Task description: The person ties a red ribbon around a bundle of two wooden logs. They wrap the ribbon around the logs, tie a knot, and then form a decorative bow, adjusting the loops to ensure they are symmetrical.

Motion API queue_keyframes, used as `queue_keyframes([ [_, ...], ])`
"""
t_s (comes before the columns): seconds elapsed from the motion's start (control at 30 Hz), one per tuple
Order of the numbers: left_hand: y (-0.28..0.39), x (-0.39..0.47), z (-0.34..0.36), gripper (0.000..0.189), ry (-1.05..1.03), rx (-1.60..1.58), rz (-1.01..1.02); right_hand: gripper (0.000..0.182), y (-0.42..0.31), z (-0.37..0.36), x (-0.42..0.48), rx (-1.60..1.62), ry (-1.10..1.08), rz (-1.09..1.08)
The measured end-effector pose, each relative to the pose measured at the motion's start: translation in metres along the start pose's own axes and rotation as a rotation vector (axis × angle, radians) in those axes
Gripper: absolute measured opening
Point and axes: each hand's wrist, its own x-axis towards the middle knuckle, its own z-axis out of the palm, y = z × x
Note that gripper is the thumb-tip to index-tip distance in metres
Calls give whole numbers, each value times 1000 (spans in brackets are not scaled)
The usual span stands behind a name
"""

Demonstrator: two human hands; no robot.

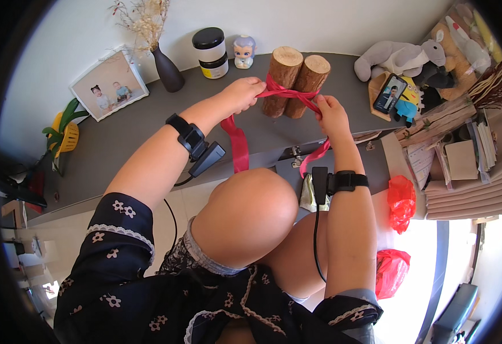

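Observation:
Two short wooden logs (283,71) with bark stand upright side by side on the grey cabinet top. A red ribbon (294,92) is wrapped around both logs and crosses over at their front. My left hand (244,95) grips one end of the ribbon to the left of the logs, and that tail hangs down over the cabinet's front edge. My right hand (332,116) pinches the other end at the right, its tail dangling below the hand. Between the two hands the ribbon looks fairly taut. Whether it forms a full knot is hard to tell.
Behind the logs stand a doll figurine (244,52) and stacked jars (210,53). Leftward are a dark vase (168,69), a framed photo (110,84) and a yellow plant pot (67,133). To the right, a phone (390,93) leans among plush toys (399,56). My knee (255,215) is near the cabinet edge.

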Motion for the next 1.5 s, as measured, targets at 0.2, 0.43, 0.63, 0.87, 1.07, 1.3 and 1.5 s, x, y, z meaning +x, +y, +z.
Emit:
queue_keyframes([
  [0.2,7,13,-2,17,11,-18,-60,26,-7,1,6,138,25,37],
  [0.43,1,22,-7,9,-35,-134,-87,18,-14,1,10,484,-43,185],
  [0.63,2,24,-10,12,-78,-159,-93,14,-15,-2,14,579,-66,203],
  [0.87,4,23,-10,5,-108,-148,-119,12,-20,-6,16,666,-67,233],
  [1.07,4,25,-10,6,-98,-87,-103,17,-21,-9,17,637,-83,204],
  [1.3,11,18,-14,10,-100,-84,-97,13,-22,-11,20,757,-150,277],
  [1.5,10,20,-15,10,-87,-84,-77,13,-19,-11,21,839,-225,250],
])
